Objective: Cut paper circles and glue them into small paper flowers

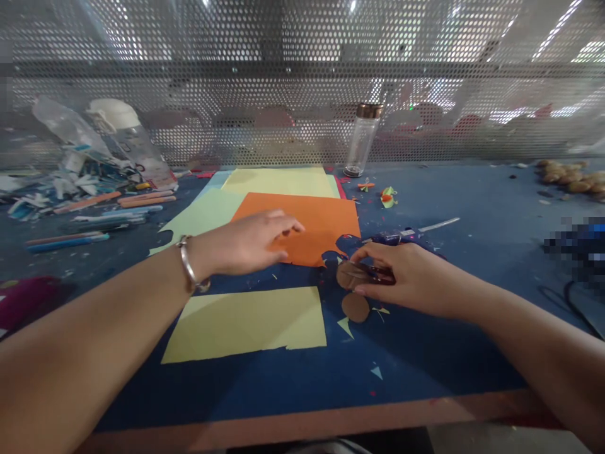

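My left hand (pixel 250 243), with a metal bangle on the wrist, lies flat with fingers stretched out on an orange paper sheet (pixel 316 224) that has bites cut from its near edge. My right hand (pixel 401 277) is closed in a pinch on a brown paper disc (pixel 350 275) and on what looks like dark scissors under the fingers. A second brown disc (pixel 355 308) lies on the blue table just below it. A yellow sheet (pixel 250 325) lies nearest me.
More pale green and yellow sheets (pixel 278 183) lie behind the orange one. Pens and litter (pixel 94 202) crowd the left, a glass bottle (pixel 362 139) stands by the perforated metal screen, a glue gun (pixel 401 234) lies behind my right hand, nuts (pixel 567 176) sit far right.
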Tool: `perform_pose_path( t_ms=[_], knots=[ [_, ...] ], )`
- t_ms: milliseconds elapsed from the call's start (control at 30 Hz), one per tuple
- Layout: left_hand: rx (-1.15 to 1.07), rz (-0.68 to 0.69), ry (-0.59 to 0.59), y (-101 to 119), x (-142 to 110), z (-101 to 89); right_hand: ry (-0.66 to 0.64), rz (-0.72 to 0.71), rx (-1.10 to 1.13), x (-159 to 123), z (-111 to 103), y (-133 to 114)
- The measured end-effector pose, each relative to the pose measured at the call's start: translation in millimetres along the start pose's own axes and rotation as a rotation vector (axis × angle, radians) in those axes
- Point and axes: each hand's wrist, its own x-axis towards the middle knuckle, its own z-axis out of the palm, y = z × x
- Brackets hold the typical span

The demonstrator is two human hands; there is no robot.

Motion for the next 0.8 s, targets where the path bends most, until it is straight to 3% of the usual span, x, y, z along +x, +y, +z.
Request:
perform_pose_path(
  t_ms=[67,167,367,600,700,800],
  knots=[
    [0.111,-0.025,0.086,-13,19,-3.3,0.001,0.003,-0.002,0,1,0],
    [0.213,-0.034,0.118,-38,59,-10.5,-0.009,0.019,-0.029,0,2,-1],
    [0.203,-0.104,-0.004,-74,126,-22.8,-0.058,0.022,-0.012,2,1,-1],
    [0.081,-0.077,-0.045,-81,152,-35.1,-0.062,0.033,-0.032,3,0,0],
    [0.018,-0.022,0.046,-78,156,-40.9,-0.077,0.038,-0.029,2,-1,0],
    [-0.191,0.027,0.220,-68,150,-51.0,-0.077,0.050,-0.022,2,-2,0]
  ],
)
